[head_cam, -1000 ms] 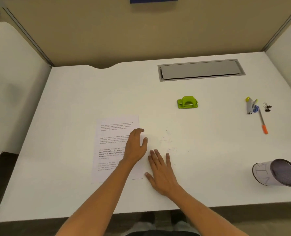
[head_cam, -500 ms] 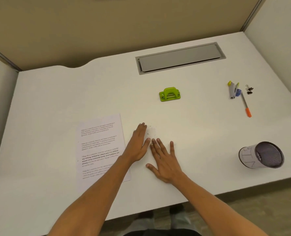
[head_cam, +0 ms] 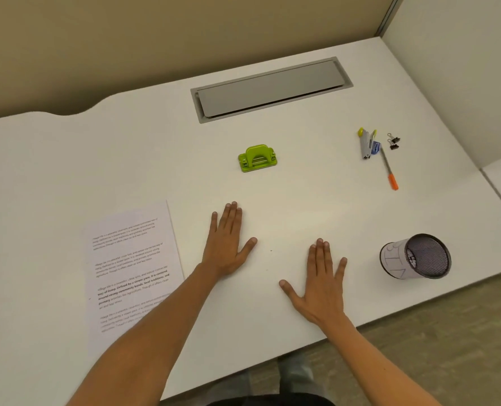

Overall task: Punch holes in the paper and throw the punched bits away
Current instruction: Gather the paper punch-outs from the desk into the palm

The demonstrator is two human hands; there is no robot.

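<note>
Where the left forearm crosses, paper point(head_cam: 132, 259) is hidden; both hands' fingers lie flat, empty.

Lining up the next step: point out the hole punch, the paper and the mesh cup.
hole punch point(head_cam: 257, 158), head view, on its green lever.
paper point(head_cam: 132, 259), head view, mid-sheet on the print.
mesh cup point(head_cam: 396, 260), head view, on its white side wall.

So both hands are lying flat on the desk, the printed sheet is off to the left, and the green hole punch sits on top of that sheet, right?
Not quite. The head view shows the green hole punch standing on the bare desk, well apart from the printed sheet. The rest holds: the left hand and right hand lie flat on the desk, and the sheet is to the left.
</note>
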